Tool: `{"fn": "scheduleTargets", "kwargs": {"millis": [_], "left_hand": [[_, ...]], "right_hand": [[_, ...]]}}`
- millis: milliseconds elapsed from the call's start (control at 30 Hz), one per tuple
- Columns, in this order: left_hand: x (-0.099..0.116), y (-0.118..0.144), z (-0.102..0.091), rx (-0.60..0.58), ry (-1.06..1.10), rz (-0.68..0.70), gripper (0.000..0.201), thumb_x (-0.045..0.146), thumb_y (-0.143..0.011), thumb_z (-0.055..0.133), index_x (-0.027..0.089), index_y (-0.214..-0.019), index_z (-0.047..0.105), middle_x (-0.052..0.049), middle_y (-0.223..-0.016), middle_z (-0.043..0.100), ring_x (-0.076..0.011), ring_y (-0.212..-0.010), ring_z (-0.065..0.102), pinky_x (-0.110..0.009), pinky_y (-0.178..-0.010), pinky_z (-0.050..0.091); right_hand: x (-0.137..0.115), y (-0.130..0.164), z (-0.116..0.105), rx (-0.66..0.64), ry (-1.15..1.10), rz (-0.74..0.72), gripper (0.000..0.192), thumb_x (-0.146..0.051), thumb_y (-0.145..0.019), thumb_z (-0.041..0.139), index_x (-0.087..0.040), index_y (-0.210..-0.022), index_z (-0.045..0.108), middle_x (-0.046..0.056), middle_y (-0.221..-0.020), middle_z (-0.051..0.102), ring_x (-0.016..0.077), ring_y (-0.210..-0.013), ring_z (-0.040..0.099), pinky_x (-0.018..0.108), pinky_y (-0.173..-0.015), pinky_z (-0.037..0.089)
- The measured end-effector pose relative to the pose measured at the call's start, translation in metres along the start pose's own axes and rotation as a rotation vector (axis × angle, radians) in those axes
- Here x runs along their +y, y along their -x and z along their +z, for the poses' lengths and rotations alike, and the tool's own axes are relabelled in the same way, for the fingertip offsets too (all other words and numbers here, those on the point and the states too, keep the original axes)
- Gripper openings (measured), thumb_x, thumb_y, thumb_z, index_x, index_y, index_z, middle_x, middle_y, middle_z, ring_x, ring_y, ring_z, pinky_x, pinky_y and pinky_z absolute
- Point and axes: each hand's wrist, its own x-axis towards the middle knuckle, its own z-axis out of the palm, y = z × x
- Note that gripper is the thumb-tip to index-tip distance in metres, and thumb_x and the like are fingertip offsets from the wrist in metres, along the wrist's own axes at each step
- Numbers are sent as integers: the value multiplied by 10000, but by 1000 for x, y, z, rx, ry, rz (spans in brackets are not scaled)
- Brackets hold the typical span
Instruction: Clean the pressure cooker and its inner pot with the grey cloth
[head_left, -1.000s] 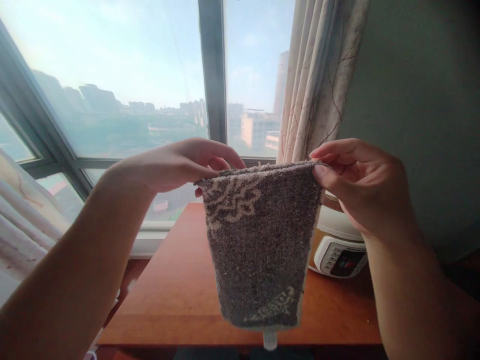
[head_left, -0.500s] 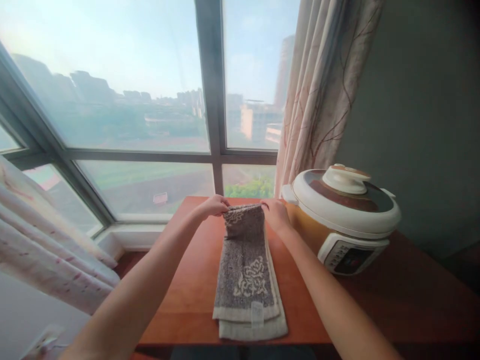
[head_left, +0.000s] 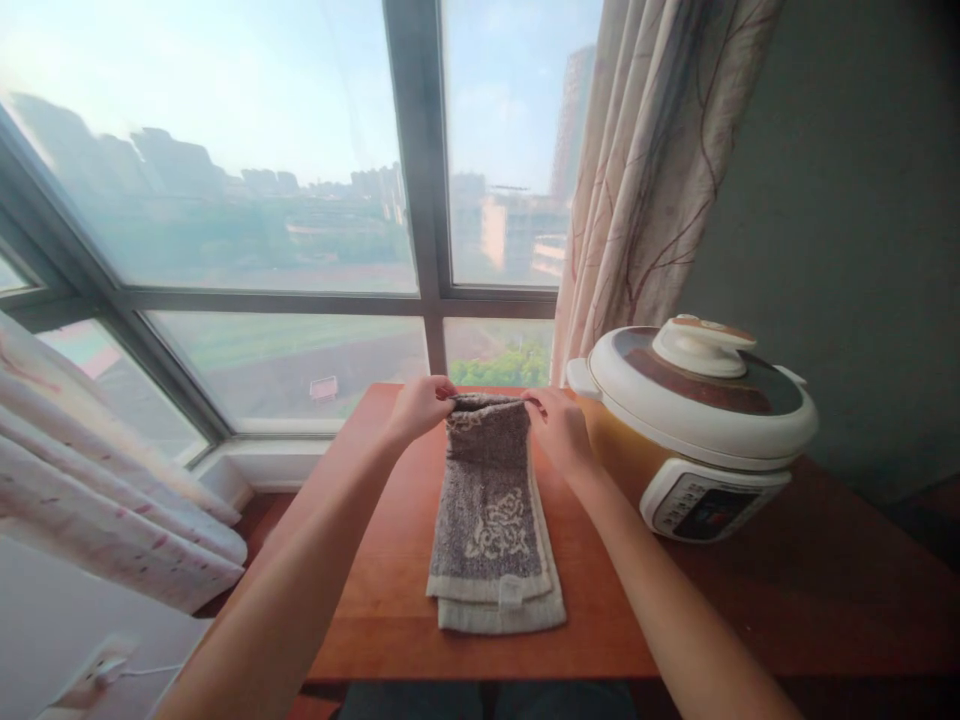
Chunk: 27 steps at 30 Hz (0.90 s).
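A grey-brown towel [head_left: 491,520] with a pale flower pattern and cream border lies folded lengthwise on the reddish wooden table [head_left: 375,600]. Its far end is lifted a little off the table. My left hand [head_left: 420,407] pinches the far left corner of that end. My right hand [head_left: 556,425] pinches the far right corner. Both arms reach out straight from the bottom of the view. The near end of the towel rests flat close to the table's front edge, with a small white label on it.
A white and orange electric cooker [head_left: 694,420] stands on the table just right of my right hand. A big window [head_left: 300,200] lies behind, with a patterned curtain [head_left: 645,170] at its right and another curtain [head_left: 82,490] at the left. A grey wall [head_left: 862,220] is on the right.
A second ago I held the towel up near my face by its top corners. Since then it was laid down on the table, and my hands stay on its far end.
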Motion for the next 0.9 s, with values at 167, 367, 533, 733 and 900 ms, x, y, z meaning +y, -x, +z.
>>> {"fn": "scheduleTargets", "kwargs": {"millis": [167, 367, 533, 733, 900], "left_hand": [[11, 78, -20, -21, 35, 149, 169, 248, -817, 555, 205, -845, 717, -10, -802, 738, -170, -726, 680, -251, -666, 495], [-3, 162, 2, -35, 68, 284, 183, 151, -852, 503, 216, -883, 671, -21, -862, 724, -138, -697, 670, -225, -656, 514], [-17, 215, 26, -144, -15, 388, 250, 89, -855, 471, 240, -926, 657, -31, -979, 707, -151, -861, 691, -221, -753, 531], [-29, 228, 30, -201, -5, 319, 234, 168, -903, 488, 278, -1003, 669, -56, -1107, 681, -184, -975, 680, -268, -845, 548], [-41, 191, 44, 39, 88, 201, 212, 334, -930, 511, 294, -1022, 697, -81, -1163, 680, -242, -1066, 670, -360, -923, 550]], "right_hand": [[-20, 55, -39, -59, -159, -122, 147, -159, -931, 542, -213, -982, 670, 50, -943, 698, 177, -862, 654, 284, -773, 530], [-32, 131, -65, -246, -194, -222, 225, -107, -938, 540, -242, -1060, 673, 45, -976, 685, 159, -918, 648, 269, -816, 528], [-24, 185, -55, -368, -160, -206, 259, -56, -918, 519, -235, -1014, 679, 43, -941, 675, 152, -868, 648, 250, -761, 525], [-25, 193, -62, -492, -163, -129, 215, -87, -895, 532, -229, -916, 692, 50, -959, 693, 175, -910, 658, 281, -803, 542], [-25, 166, -47, -299, -152, 5, 214, -208, -939, 499, -240, -977, 707, 76, -1016, 720, 220, -975, 679, 368, -882, 568]]}}
